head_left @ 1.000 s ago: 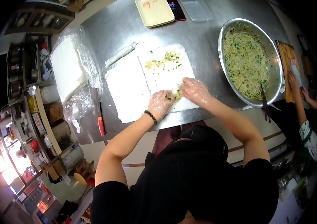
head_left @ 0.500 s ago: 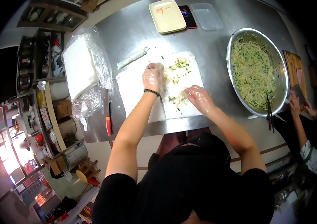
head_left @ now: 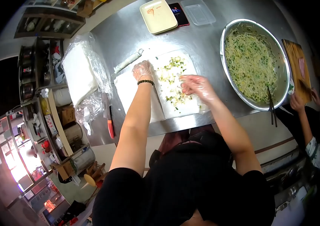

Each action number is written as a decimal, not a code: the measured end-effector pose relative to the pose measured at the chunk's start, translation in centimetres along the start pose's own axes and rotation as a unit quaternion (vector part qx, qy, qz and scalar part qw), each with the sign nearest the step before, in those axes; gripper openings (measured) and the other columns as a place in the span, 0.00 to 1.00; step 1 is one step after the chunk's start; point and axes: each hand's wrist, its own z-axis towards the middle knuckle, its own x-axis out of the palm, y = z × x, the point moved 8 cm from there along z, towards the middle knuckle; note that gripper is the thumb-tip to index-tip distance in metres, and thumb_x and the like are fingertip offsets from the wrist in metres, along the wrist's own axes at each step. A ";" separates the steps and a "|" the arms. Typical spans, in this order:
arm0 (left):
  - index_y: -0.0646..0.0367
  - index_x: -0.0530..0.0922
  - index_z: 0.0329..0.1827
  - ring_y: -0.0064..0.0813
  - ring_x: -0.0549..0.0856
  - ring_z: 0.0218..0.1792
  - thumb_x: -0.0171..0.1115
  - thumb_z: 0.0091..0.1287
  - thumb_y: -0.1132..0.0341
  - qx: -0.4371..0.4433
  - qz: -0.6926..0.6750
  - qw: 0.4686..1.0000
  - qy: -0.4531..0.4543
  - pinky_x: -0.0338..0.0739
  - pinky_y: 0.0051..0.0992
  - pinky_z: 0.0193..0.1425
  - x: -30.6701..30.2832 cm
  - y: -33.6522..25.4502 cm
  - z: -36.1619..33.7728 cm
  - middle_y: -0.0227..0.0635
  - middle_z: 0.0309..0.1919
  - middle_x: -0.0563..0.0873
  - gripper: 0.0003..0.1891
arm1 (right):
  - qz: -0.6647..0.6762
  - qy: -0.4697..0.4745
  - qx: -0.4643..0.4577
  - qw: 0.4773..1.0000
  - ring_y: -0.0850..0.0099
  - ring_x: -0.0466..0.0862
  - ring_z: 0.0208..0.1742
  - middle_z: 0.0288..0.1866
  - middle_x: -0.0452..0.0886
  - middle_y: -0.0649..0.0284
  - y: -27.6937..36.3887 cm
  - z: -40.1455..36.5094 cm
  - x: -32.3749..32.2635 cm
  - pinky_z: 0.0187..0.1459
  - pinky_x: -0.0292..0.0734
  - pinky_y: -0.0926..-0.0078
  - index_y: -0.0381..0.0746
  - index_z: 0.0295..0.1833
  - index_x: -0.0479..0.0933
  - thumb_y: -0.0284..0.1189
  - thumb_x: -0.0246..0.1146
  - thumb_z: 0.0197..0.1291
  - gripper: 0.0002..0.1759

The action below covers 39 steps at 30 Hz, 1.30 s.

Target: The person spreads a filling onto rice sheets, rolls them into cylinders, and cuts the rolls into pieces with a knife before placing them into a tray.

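My left hand, in a clear plastic glove, rests with curled fingers at the top of a white wrapper sheet; what lies under the fingers is hidden. My right hand, gloved too, is over the right-hand wrapper sheet with its fingertips pinched together; anything between them is too small to make out. Chopped pale and green filling is scattered down that sheet. Beyond my left hand lies a filled white roll.
A steel bowl of shredded green-and-yellow filling, with chopsticks, stands right. Left are a plastic-wrapped wrapper stack and a red-handled knife. A cream tray, phone and clear container lie behind. Another person's hands work at a cutting board.
My right hand has lifted and moved up over the middle of the filling. More filling shows across the right sheet. My left hand has shifted left onto the left sheet. The view has turned slightly.
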 end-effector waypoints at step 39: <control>0.46 0.80 0.54 0.43 0.81 0.47 0.61 0.60 0.56 0.011 -0.108 0.994 -0.004 0.76 0.35 0.51 0.2 -0.2 -1.5 0.41 0.47 0.81 0.18 | -0.713 -0.376 -0.176 0.565 0.59 0.82 0.52 0.65 0.72 0.53 13.0 -8.9 -16.2 0.49 0.78 0.65 0.45 0.64 0.72 0.24 0.59 0.62 0.23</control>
